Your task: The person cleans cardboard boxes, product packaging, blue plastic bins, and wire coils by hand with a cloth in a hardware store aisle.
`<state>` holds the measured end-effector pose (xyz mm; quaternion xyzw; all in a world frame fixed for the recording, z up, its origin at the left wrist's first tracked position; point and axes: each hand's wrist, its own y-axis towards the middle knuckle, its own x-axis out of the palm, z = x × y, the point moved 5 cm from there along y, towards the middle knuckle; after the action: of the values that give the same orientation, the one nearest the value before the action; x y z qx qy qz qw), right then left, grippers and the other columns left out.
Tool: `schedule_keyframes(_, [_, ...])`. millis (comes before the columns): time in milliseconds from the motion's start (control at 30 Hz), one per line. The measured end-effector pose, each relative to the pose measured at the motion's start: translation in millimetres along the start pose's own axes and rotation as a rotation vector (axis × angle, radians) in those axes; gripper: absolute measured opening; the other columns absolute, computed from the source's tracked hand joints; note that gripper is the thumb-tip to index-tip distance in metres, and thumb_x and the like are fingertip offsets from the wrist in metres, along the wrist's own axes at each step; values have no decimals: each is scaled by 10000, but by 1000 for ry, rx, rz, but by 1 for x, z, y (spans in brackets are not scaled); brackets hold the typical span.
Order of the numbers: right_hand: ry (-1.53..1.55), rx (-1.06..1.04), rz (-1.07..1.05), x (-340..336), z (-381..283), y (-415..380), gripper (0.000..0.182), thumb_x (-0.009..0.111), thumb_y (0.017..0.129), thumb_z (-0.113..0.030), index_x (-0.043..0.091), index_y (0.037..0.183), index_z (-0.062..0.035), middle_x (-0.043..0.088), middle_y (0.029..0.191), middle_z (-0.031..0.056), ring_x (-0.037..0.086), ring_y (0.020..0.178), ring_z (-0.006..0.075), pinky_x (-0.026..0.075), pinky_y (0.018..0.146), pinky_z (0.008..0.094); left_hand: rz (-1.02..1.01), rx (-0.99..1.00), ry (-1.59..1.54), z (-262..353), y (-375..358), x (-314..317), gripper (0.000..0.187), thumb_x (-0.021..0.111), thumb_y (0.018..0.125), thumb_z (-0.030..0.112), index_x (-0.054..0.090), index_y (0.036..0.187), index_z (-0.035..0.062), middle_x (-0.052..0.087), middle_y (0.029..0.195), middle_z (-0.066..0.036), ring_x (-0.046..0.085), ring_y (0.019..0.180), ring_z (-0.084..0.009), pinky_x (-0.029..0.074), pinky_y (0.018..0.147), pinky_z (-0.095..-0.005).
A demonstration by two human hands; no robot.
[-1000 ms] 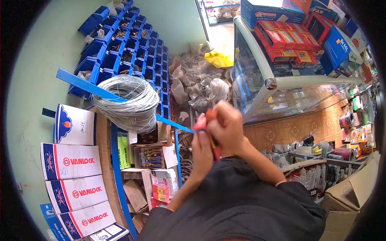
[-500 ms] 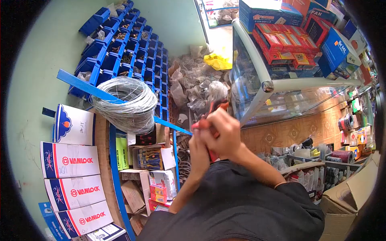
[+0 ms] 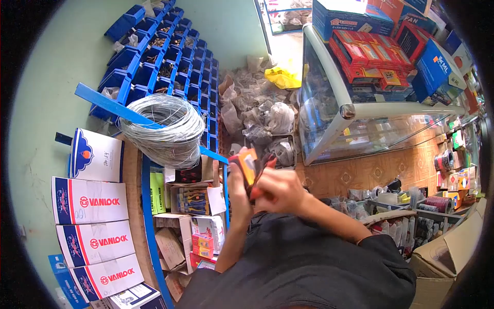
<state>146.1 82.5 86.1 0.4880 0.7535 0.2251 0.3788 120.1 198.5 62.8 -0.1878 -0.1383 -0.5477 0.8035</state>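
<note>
My left hand (image 3: 239, 193) is closed round a handheld device (image 3: 249, 166) with an orange face, a pale patch and dark sides, held upright in front of my chest. Close against it on the right, my right hand (image 3: 282, 189) is curled round red-and-black parts (image 3: 266, 164), blurred by motion. I cannot tell whether these parts belong to the device. Beyond both hands, clear plastic bags (image 3: 280, 118) are heaped on the floor. A coil of silver wire (image 3: 164, 131) hangs on a blue metal bar (image 3: 116, 105) to the left.
Blue parts bins (image 3: 139, 72) line the left wall. VANLOCK boxes (image 3: 100, 201) are stacked at left, by a blue-framed shelf (image 3: 225, 190) with small cartons. A glass display case (image 3: 329, 123) bearing red boxes (image 3: 368, 51) stands at right. An open cardboard box (image 3: 437, 257) is at lower right.
The device has turned, bringing its orange face and pale patch into view. My hands have come lower and slightly apart, the left one now upright along the device's side.
</note>
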Motion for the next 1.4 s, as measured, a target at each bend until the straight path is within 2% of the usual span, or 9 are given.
schedule_keyframes(133, [-7, 451, 273, -29, 33, 22, 154, 694, 735, -111, 576, 799, -37, 544, 739, 131, 567, 614, 321, 481, 552, 395, -177, 31, 387, -11, -31, 11, 620, 279, 1101, 425, 442, 1439, -69, 537, 1403, -169, 500, 1299, -216, 349, 1117, -350])
schedule_keyframes(367, [181, 215, -51, -6, 1, -22, 161, 694, 702, -77, 593, 827, -69, 574, 743, 76, 597, 583, 217, 486, 531, 346, 45, 48, -25, 12, 9, -16, 604, 298, 1083, 493, 503, 1364, -1, 594, 1294, -130, 614, 1131, -236, 510, 961, -392])
schedule_keyframes(467, [800, 880, 191, -9, 38, -41, 45, 620, 826, -66, 604, 856, -36, 563, 680, 47, 562, 634, 72, 417, 517, 262, -47, -89, -192, -3, 8, -27, 585, 291, 1087, 478, 509, 1369, 13, 614, 1260, -139, 623, 1126, -246, 496, 995, -399])
schedule_keyframes(733, [-67, 478, 165, -14, 12, -13, 208, 714, 787, -167, 589, 876, -26, 598, 769, 149, 636, 680, 309, 503, 611, 368, -33, -56, 246, -38, -7, -16, 542, 360, 1091, 440, 520, 1350, -8, 602, 1257, -128, 573, 1182, -201, 440, 1032, -328])
schedule_keyframes(867, [123, 678, 293, -15, 30, 3, 183, 715, 781, -143, 589, 874, -48, 571, 761, 114, 622, 634, 268, 505, 591, 372, -10, 46, 319, -35, -19, -16, 502, 411, 1083, 420, 527, 1326, -3, 611, 1123, -63, 616, 999, -146, 516, 876, -304])
schedule_keyframes(1000, [-7, 291, 67, 10, -9, -18, 217, 737, 756, -137, 559, 840, -43, 546, 746, 108, 625, 626, 273, 518, 583, 374, 132, 31, 209, 4, 1, -25, 568, 377, 1091, 422, 464, 1428, -27, 564, 1331, -153, 522, 1258, -203, 416, 1070, -363])
schedule_keyframes(1133, [-26, 574, 180, -16, 26, 5, 185, 719, 766, -132, 582, 846, -37, 546, 762, 132, 611, 635, 285, 490, 582, 388, 38, 149, 352, -20, -10, -8, 577, 367, 1093, 432, 466, 1417, -36, 558, 1313, -131, 540, 1199, -198, 421, 1034, -337])
schedule_keyframes(1300, [-6, 357, 132, -8, -4, -11, 198, 732, 692, -78, 556, 777, -47, 510, 719, 103, 541, 585, 248, 438, 539, 351, 40, 122, 336, -7, -4, -5, 625, 368, 1083, 469, 445, 1434, -42, 542, 1355, -183, 508, 1276, -253, 382, 1088, -352])
schedule_keyframes(1400, [163, 334, 0, -3, -7, -27, 149, 697, 735, -48, 562, 795, -35, 533, 703, 66, 577, 605, 176, 441, 535, 310, 242, 219, 348, 0, 15, -25, 569, 392, 1078, 465, 464, 1396, 0, 568, 1143, -82, 574, 1053, -162, 518, 841, -302])
